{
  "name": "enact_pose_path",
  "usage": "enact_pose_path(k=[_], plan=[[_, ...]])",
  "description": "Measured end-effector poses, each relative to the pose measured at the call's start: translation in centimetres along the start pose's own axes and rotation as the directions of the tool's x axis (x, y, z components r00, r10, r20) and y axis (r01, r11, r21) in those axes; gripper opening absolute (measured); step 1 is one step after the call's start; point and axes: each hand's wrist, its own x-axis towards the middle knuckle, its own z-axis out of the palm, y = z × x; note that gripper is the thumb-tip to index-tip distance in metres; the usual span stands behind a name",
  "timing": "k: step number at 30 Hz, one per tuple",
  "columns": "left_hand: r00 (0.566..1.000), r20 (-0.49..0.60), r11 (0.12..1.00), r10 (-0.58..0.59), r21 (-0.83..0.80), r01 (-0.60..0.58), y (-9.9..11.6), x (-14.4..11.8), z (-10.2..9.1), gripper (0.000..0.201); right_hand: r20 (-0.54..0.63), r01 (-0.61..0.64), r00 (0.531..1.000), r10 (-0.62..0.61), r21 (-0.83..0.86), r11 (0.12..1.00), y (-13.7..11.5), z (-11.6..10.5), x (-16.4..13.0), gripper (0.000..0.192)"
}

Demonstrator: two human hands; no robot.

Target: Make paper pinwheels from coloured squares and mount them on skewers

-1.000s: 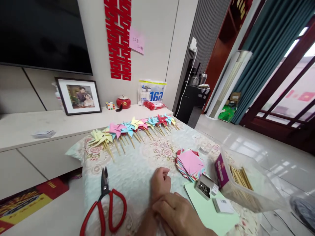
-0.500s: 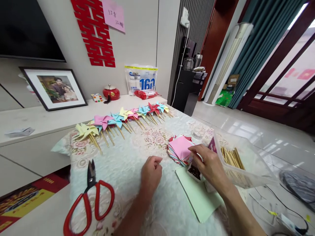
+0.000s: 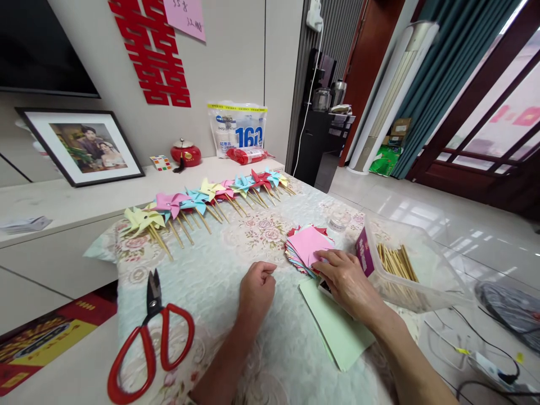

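Observation:
My left hand (image 3: pixel 257 289) rests on the floral tablecloth, its fingers curled closed and nothing visible in them. My right hand (image 3: pixel 348 281) reaches over a small box (image 3: pixel 324 288), mostly hidden beneath it. Its fingers are extended, and the tips touch the lower edge of the pink top sheet (image 3: pixel 310 244) on a fanned stack of square coloured paper. Under the box and my right wrist lie pale green sheets (image 3: pixel 333 332). Red-handled scissors (image 3: pixel 154 320) lie at the left with blades slightly apart.
A row of paper pinwheels (image 3: pixel 196 201) on sticks lies along the table's far edge. A clear plastic bin (image 3: pixel 439 292) of wooden sticks (image 3: pixel 396 264) stands at the right, near a small round clear container (image 3: pixel 338 220). Behind is a cabinet with a framed photo (image 3: pixel 84 146).
My right hand has lowered and shifted slightly left, its fingers now extended over the small box onto the pink paper. My left hand stays curled. The whole view has shifted slightly.

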Motion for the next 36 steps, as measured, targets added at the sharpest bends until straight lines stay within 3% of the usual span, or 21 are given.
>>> enact_pose_path(k=[13,36], plan=[[1.000,0.008,0.999,-0.009,0.034,0.009,0.18,-0.07,-0.12,0.027,0.006,-0.018,1.000,0.018,-0.006,1.000,-0.17,-0.06,0.03,0.023],[1.000,-0.001,0.999,0.003,0.037,-0.003,0.22,-0.13,-0.07,0.027,-0.024,-0.013,1.000,0.013,-0.008,1.000,-0.06,0.40,-0.12,0.029]])
